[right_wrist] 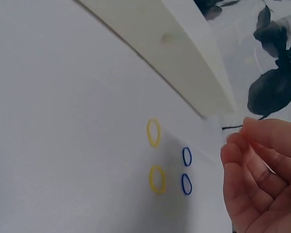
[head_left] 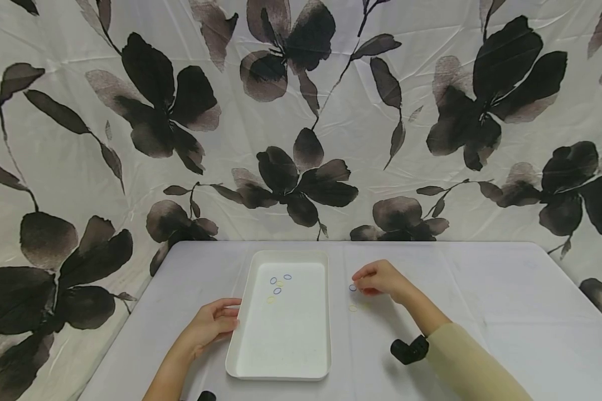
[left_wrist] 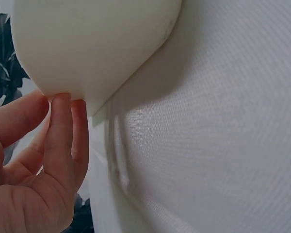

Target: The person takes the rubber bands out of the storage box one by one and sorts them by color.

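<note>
Left hand fingers touch the white tray edge; right hand, loosely curled and holding nothing, hovers over rubber bands on the counter.

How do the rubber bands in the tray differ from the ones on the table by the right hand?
The bands in the tray lie inside the white tray, which the left hand touches at its edge; the bands on the table lie on the white cloth beside the tray, near the right hand. The table group forms two neat pairs; the tray group is scattered. Both mix blue and yellow loops.
</note>
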